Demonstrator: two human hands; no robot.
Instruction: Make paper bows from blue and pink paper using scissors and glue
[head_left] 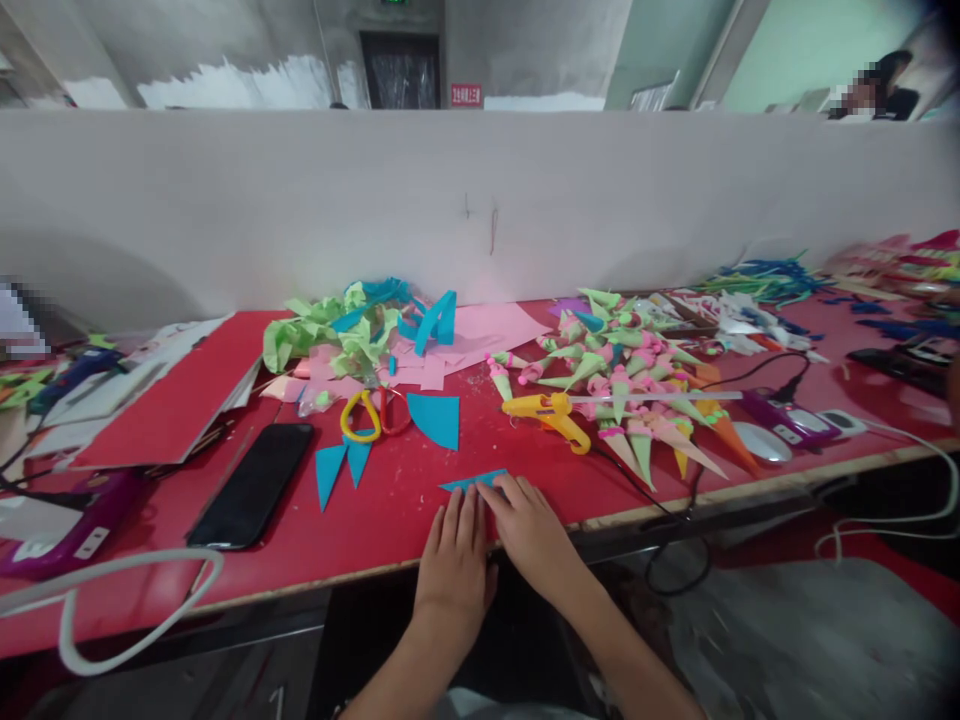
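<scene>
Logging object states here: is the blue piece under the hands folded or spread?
Probably folded: the blue piece shows as a narrow wedge, unlike the spread blue quarter-circle. The left hand and right hand hide part.

blue paper (486,477), red tabletop (394,515)

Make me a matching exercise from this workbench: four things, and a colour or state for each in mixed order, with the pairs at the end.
Things
1. phone
2. glue gun
3. quarter-circle paper
4. narrow paper piece

Descriptions
A. blue, touched by the left hand and right hand
B. yellow
C. black
D. blue, untouched

Pairs: 1-C, 2-B, 3-D, 4-A
</scene>
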